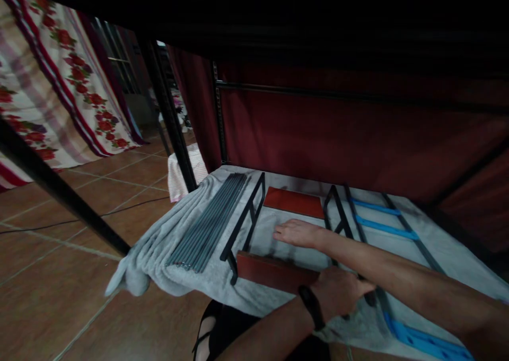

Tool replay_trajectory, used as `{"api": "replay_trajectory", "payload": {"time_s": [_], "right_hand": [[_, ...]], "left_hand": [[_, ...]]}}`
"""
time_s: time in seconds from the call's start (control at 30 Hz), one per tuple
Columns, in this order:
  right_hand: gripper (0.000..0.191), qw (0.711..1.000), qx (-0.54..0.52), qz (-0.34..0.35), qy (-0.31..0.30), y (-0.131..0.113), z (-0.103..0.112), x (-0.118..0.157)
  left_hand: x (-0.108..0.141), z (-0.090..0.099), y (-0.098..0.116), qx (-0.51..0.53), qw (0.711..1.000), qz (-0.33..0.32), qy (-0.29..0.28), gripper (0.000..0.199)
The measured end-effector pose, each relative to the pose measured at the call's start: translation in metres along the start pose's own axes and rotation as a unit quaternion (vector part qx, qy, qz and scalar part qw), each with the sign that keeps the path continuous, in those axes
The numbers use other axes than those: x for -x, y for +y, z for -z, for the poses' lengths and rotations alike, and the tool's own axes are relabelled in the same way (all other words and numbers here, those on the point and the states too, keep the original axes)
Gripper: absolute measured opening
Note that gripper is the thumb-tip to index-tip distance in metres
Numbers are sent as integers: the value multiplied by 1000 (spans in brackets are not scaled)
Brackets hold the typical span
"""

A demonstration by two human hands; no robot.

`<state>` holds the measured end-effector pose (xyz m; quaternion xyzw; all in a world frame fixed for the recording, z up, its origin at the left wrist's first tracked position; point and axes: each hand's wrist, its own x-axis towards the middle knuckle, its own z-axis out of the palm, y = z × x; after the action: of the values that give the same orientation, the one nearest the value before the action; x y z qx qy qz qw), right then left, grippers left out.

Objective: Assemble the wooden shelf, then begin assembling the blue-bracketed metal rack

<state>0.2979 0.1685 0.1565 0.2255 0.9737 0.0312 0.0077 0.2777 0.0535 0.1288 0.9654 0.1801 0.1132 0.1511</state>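
Note:
My left hand (340, 293), with a dark band at its wrist, is closed around the near end of the right black metal frame (340, 212), beside the front red-brown board (274, 272). My right hand (296, 232) reaches across from the right over the grey cloth, between the two boards, its fingers loosely stretched and holding nothing. The back orange-red board (294, 202) lies just beyond it. Another black metal frame (243, 223) stands at the boards' left ends. My right forearm passes over part of the right frame, and my left hand hides its near corner.
A bundle of grey rods (210, 223) lies on the grey cloth (155, 260) at the left. Dark rails with blue crosspieces (385, 227) lie to the right. Black posts (169, 112) and a dark overhead surface surround the area. A dark red curtain (318, 133) hangs behind.

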Motion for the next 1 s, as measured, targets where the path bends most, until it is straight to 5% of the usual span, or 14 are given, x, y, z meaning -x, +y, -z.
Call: {"api": "replay_trajectory", "payload": {"time_s": [0.1, 0.17, 0.23, 0.33, 0.43, 0.53, 0.67, 1.0], "right_hand": [[23, 986, -69, -125, 87, -5, 48, 65], [19, 935, -149, -249, 202, -13, 68, 115], [20, 825, -251, -369, 346, -26, 69, 166], [35, 582, -393, -472, 534, -59, 36, 232], [45, 389, -478, -525, 587, -99, -18, 266], [47, 269, -533, -531, 600, -129, -56, 261], [46, 251, -566, -490, 613, -138, -65, 227], [42, 314, -555, -489, 595, -126, -65, 202]], "left_hand": [[-3, 1, -1, -36, 996, 45, -66, 38], [-4, 5, -1, -42, 996, 46, -69, 34], [-3, 8, -2, -34, 998, 29, -52, 37], [-1, 11, -2, -33, 999, 25, -32, 46], [-1, 12, 0, -39, 998, 40, -40, 51], [-3, 13, 3, -49, 995, 60, -60, 55], [-6, 17, 5, -62, 991, 84, -86, 63], [-9, 13, 3, -29, 985, 148, -87, 66]]}}
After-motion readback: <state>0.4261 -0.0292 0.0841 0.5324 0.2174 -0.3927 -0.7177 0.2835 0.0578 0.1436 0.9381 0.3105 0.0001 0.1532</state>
